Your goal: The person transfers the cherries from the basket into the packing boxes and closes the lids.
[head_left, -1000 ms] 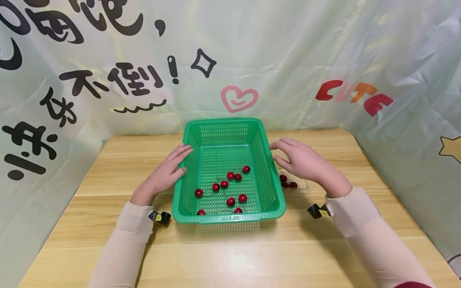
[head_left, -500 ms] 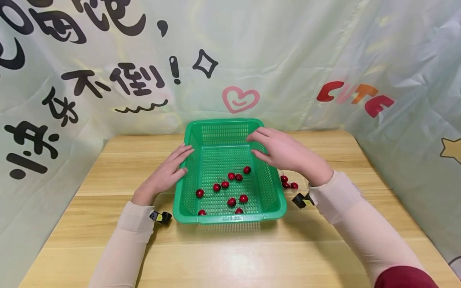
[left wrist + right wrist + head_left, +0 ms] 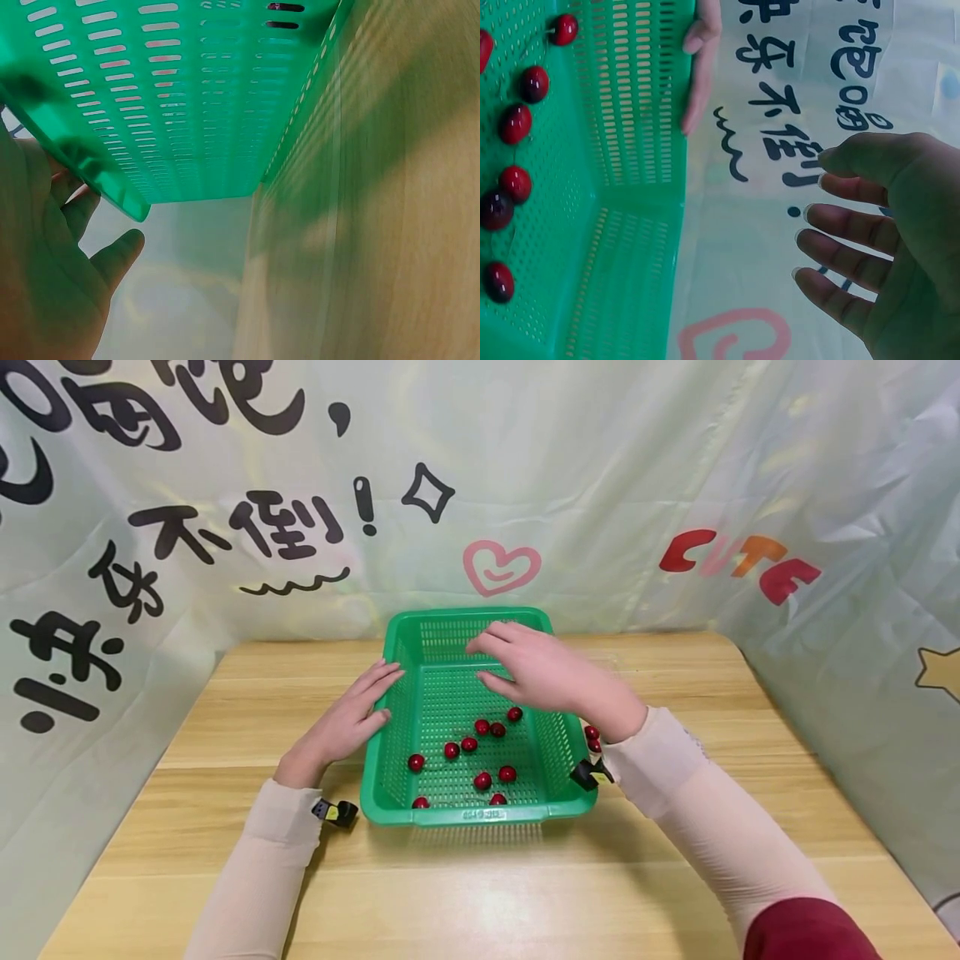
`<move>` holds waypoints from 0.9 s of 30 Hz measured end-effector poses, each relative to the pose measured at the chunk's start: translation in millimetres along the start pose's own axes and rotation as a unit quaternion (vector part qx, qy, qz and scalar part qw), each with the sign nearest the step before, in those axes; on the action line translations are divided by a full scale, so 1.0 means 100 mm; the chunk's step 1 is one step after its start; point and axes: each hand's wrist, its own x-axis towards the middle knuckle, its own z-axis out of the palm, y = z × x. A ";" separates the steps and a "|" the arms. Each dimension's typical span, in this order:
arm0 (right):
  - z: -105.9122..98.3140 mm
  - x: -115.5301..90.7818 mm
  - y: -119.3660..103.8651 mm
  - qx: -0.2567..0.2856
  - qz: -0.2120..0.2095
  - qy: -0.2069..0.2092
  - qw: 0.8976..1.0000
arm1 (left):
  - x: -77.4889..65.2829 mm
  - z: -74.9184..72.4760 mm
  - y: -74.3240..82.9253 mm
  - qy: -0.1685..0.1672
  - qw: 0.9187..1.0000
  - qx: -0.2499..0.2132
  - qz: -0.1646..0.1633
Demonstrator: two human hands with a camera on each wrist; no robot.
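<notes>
A green plastic basket (image 3: 442,817) with slotted walls stands on the table, with several dark red cherries (image 3: 482,781) scattered on its floor. On its left rim rests my left hand (image 3: 341,722), fingers extended; the left wrist view shows that hand (image 3: 60,255) at the rim, thumb held away. Over the basket's right half hovers my right hand (image 3: 536,668), fingers slightly bent and spread. In the right wrist view this right hand (image 3: 892,232) has nothing between thumb and fingers. More cherries (image 3: 592,733) lie outside, just right of the basket, partly covered by my right forearm.
The wooden table (image 3: 480,893) extends around the basket. A pale printed cloth (image 3: 600,485) hangs behind and at both sides. Small black cameras sit at my left wrist (image 3: 335,812) and right wrist (image 3: 592,774).
My right hand has moved left from beside the basket's right rim to above its inside. The left hand and the cherries in the basket stay in place.
</notes>
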 end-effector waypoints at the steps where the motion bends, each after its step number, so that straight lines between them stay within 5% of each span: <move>1: 0.02 0.02 -0.01 0.001 -0.001 -0.002 1.000 | 0.00 0.00 0.00 0.000 1.000 0.000 0.000; 27: 0.42 0.43 -0.28 0.023 0.015 -0.073 0.997 | 0.00 -0.01 0.00 -0.003 1.000 -0.007 0.000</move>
